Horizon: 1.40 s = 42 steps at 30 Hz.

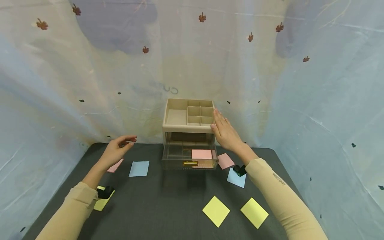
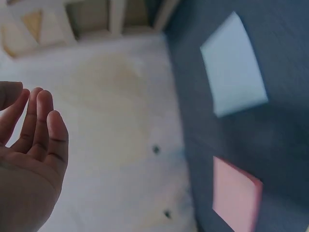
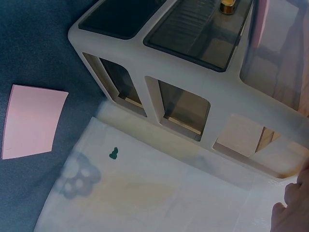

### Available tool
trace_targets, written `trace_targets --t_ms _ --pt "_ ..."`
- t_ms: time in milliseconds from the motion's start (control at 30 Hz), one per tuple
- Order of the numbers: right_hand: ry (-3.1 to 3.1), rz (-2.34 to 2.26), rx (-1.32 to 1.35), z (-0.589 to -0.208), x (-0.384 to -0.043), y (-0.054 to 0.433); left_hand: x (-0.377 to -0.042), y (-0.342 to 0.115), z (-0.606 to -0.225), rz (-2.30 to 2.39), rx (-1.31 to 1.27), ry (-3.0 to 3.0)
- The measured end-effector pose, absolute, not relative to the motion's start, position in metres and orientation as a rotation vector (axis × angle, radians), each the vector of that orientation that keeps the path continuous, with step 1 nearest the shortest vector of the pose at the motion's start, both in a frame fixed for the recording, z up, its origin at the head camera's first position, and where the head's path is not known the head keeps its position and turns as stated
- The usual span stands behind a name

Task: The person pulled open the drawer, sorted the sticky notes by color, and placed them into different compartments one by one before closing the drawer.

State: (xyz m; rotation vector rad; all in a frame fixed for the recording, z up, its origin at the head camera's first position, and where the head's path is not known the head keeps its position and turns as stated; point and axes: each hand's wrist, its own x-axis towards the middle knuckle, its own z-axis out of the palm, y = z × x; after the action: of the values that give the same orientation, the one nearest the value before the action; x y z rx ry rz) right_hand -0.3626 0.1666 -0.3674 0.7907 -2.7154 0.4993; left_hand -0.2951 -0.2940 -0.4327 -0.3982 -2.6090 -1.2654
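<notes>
Touching organizer [image 1: 186, 128], right hand [image 1: 226, 133] cropped in right wrist view.

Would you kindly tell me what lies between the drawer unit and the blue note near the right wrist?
In the head view, a pink note lies between the drawer unit and that blue note.

Dark table [image 1: 144, 213], beige drawer organizer [image 1: 189, 128] toward its back, pink notes [image 1: 225, 161], blue notes [image 1: 139, 168], yellow notes [image 1: 216, 211]
</notes>
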Motion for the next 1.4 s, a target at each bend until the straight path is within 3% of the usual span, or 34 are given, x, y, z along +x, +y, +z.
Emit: trace_targets --t_ms 833,1400 --pt "-2.729 0.472 0.771 -0.368 -0.364 0.167 -0.317 -0.398 -0.515 -0.998 0.009 -2.879" --pt "-2.737 0.46 0.757 -0.367 -0.361 0.165 -0.314 -0.404 -0.526 -0.873 0.009 -3.048"
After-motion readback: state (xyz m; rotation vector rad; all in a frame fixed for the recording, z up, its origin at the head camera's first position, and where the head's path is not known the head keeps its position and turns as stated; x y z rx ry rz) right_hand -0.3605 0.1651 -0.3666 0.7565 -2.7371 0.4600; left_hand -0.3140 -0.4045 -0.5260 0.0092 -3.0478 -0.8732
